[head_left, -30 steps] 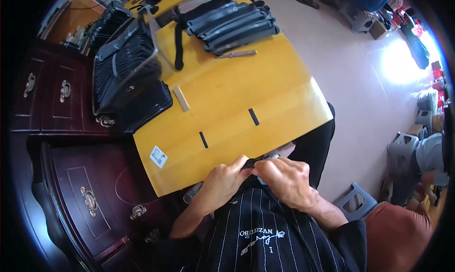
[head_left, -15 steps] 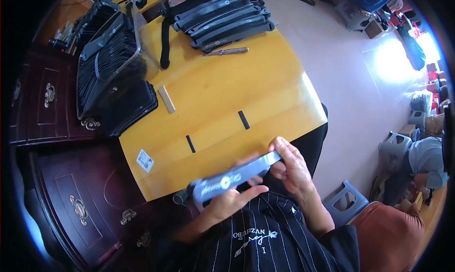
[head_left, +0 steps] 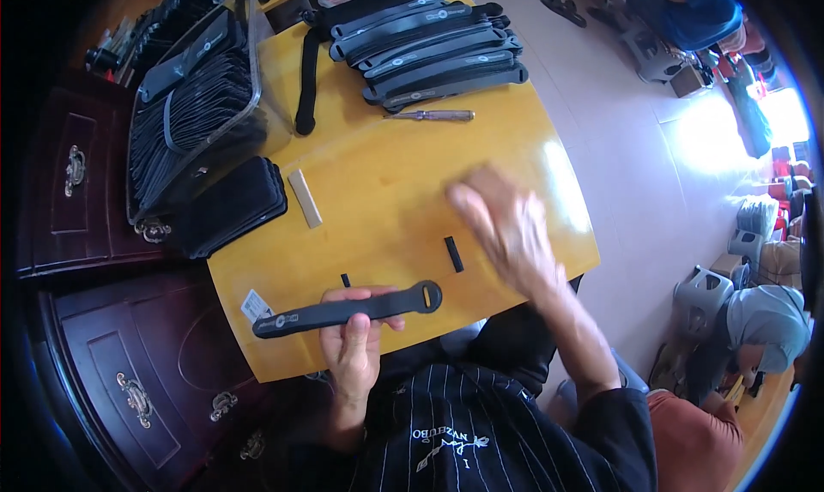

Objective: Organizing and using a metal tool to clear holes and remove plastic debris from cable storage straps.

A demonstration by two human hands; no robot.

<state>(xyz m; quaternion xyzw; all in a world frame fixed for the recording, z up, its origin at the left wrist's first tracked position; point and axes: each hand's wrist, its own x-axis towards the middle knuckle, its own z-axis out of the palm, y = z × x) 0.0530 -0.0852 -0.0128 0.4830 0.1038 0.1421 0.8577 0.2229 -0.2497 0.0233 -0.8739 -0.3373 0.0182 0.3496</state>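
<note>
Gripping a long dark strap (head_left: 348, 309) across its middle, the left hand (head_left: 354, 348) held it low over the near edge of the yellow table (head_left: 386, 192), fingers curled over the top and thumb beneath. The strap lay almost level, its plain end poking out to the left past the knuckles, its slotted end (head_left: 427, 296) sticking out to the right, well apart from the other hand. The right hand (head_left: 506, 230) was up over the table, open and spread, blurred, holding nothing, with a small black piece (head_left: 453, 253) lying on the wood just beside it. Another tiny black piece (head_left: 345, 279) sat right above the left hand's fingers. Farther back, a stack of finished straps (head_left: 438, 50) rested at the far edge, a slim tool (head_left: 433, 114) lying just in front of them. Off to the left stood a clear bin (head_left: 193, 106) full of dark straps, a black pile (head_left: 232, 205) beside it, and a pale flat stick (head_left: 304, 198) near that.
</note>
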